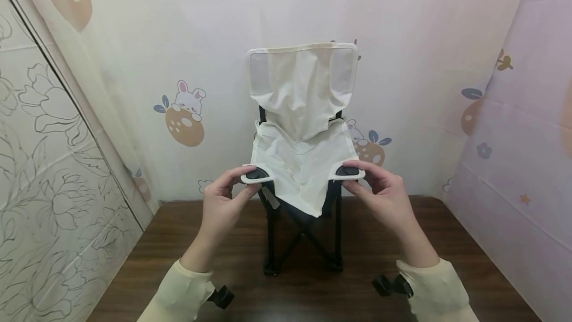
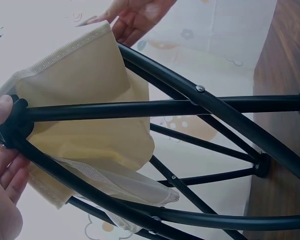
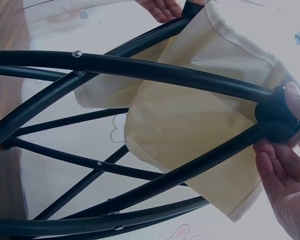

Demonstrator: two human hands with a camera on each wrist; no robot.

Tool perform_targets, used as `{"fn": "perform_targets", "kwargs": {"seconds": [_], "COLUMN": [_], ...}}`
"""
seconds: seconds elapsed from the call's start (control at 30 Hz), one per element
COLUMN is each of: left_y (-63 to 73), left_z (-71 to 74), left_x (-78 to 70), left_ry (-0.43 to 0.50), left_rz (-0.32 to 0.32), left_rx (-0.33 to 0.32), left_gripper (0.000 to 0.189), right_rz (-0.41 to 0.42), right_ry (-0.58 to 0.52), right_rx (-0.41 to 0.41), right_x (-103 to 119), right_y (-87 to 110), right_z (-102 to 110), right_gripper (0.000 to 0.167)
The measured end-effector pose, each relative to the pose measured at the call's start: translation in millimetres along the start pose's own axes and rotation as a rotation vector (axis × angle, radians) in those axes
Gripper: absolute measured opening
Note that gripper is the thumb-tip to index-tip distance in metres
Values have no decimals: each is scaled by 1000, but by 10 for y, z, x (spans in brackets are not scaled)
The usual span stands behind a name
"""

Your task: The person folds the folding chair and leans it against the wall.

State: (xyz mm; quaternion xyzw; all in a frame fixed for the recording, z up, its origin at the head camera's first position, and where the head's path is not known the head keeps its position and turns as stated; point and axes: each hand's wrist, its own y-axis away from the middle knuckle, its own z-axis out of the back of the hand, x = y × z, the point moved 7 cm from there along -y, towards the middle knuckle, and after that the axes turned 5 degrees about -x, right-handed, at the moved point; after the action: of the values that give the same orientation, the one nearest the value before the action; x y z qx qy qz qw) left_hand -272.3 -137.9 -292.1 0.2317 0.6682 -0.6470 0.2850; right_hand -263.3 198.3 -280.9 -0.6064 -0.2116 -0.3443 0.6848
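A small folding chair point(image 1: 304, 143) with cream fabric and a black tube frame stands upright, unfolded, in the middle of the head view. My left hand point(image 1: 225, 200) pinches its front left corner at the black plastic joint, thumb and fingers on opposite sides. At the front right corner, my right hand point(image 1: 384, 193) grips the matching black joint the same way. The left wrist view shows the crossed black tubes point(image 2: 140, 107) under the seat fabric point(image 2: 90, 90). From the other side, the right wrist view shows the joint point(image 3: 277, 115) between thumb and fingers.
The chair's feet rest on a dark brown wooden table point(image 1: 201, 252). Behind it hangs a pale curtain point(image 1: 134, 88) printed with rabbits and fruit. A flower-patterned panel point(image 1: 53, 163) stands at the left. Black camera mounts point(image 1: 221, 297) sit on both wrists.
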Motion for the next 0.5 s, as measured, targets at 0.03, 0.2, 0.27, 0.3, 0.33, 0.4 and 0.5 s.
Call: {"fn": "perform_targets", "kwargs": {"seconds": [0.03,0.2,0.27,0.3,0.33,0.4,0.5], "left_y": [1,-3,-7,-10,-13,-18,-29], "left_z": [0,-1,-4,-5,-7,-11,-21], "left_x": [-1,-4,-6,-7,-6,-9,-10], "left_ry": [-5,-23,-21,-19,-18,-12,0], "left_rz": [1,5,8,9,11,11,3], "left_rx": [1,4,6,6,7,7,4], "left_gripper": [37,37,37,37,37,37,37], "right_rz": [0,-6,-8,-7,-5,-2,2], "right_ry": [-1,-5,-7,-6,-7,-6,-6], "right_rx": [2,10,9,8,7,4,-6], "right_x": [-5,-20,-21,-21,-18,-14,-6], "right_y": [-2,-3,-7,-9,-13,-19,-28], "right_z": [0,-5,-6,-5,-6,-8,-17], "right_gripper": [43,43,43,43,43,43,43]}}
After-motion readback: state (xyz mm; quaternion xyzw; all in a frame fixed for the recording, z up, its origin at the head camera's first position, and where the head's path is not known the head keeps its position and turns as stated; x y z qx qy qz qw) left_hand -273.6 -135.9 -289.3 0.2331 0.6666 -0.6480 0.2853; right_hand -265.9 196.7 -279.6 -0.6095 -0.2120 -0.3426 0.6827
